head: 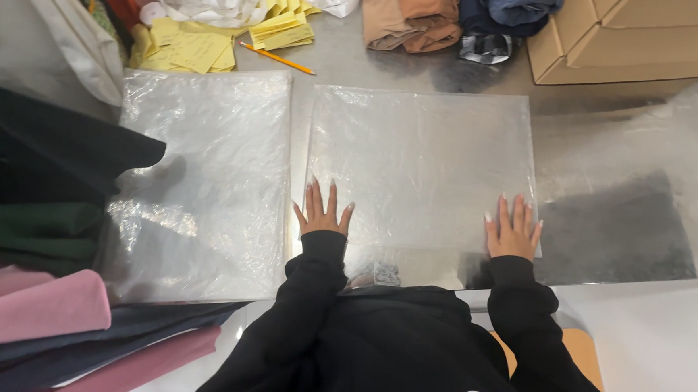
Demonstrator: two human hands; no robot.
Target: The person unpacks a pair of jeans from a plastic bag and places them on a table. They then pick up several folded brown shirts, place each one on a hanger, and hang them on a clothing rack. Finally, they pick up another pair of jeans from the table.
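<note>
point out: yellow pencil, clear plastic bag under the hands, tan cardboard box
yellow pencil (277,58), head view, mid-shaft
clear flat plastic bag under both hands (420,156), head view, bare centre
tan cardboard box (641,40), head view, side wall

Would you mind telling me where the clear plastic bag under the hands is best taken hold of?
Probably at its near edge, from the person's side: the clear plastic bag lies flat, and the left hand and right hand already rest on its near corners.

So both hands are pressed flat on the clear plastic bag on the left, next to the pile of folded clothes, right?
Not quite. The head view shows the left hand and right hand pressed flat on the right-hand plastic bag, at its near corners. The left-hand bag, beside the folded clothes, lies untouched.
</note>
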